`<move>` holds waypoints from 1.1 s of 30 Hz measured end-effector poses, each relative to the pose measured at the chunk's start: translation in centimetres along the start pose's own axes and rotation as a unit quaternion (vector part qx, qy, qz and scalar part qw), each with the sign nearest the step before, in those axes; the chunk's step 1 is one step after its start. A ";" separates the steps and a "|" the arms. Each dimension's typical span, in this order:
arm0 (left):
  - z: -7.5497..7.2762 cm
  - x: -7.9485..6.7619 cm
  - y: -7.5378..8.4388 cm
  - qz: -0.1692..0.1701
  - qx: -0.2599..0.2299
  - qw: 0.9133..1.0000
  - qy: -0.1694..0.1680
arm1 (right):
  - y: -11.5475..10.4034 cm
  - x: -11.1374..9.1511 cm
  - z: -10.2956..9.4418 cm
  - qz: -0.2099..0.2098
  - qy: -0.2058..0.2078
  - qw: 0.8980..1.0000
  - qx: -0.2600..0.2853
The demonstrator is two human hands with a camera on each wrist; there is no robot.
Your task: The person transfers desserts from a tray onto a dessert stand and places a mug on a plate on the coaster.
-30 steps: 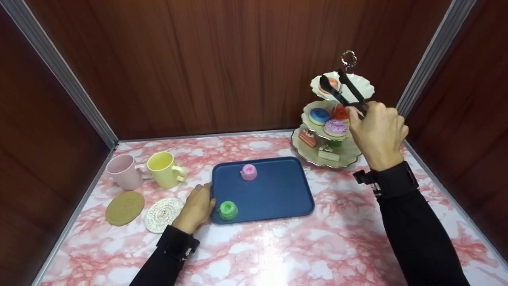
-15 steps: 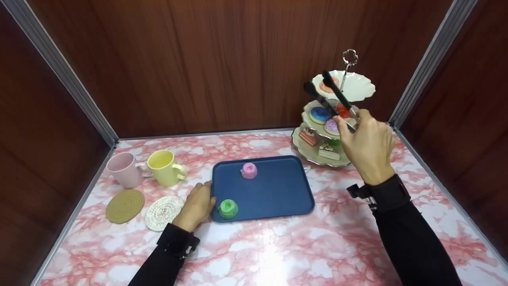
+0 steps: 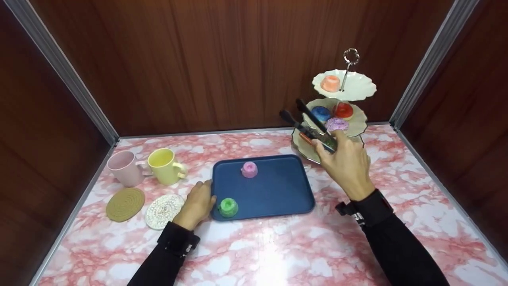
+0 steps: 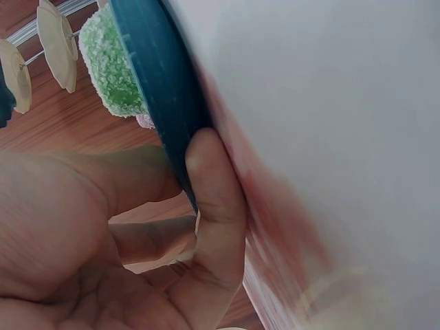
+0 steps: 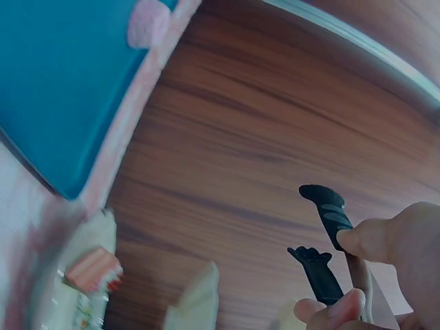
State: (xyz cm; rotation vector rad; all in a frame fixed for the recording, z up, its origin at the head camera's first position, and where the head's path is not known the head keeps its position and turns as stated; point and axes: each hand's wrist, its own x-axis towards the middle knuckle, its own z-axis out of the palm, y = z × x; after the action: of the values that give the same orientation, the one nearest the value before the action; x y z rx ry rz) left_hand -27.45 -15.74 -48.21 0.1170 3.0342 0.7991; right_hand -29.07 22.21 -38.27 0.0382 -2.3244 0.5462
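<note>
My left hand pinches the left rim of a dark blue tray lying on the table. A green sugar-coated sweet sits at the tray's near left corner and a pink one near its back edge. My right hand grips black-tipped tongs, whose tips stand apart with nothing between them. Those tongs hover in front of a three-tier cake stand. On its tiers are an orange sweet, blue, red and purple donuts, and a cake slice low down.
Left of the tray stand a pink mug and a yellow mug. An olive coaster and a speckled white coaster lie before them. Brown wooden panels enclose the marbled table at the back and sides.
My right hand has brought the tongs down and to the left, from in front of the stand's top tier to beside its lower tiers. The left hand stays on the tray.
</note>
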 end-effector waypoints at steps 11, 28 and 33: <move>0.0 0.1 0.1 -0.007 0.002 1.000 0.000 | 0.0 -2.0 3.0 -0.014 -0.048 0.999 0.001; -0.1 -0.2 0.0 -0.001 0.003 1.000 0.002 | 0.0 -4.3 6.2 -0.056 -0.130 0.990 -0.003; -0.1 -0.1 0.2 -0.005 -0.001 1.000 -0.002 | -0.2 -5.0 6.9 -0.072 -0.174 0.982 -0.014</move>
State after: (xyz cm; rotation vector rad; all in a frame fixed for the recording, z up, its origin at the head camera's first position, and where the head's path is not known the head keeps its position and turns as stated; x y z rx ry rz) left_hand -27.34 -15.61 -48.02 0.1042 3.0279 0.7987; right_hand -29.93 18.60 -45.96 0.3091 -2.6412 0.4615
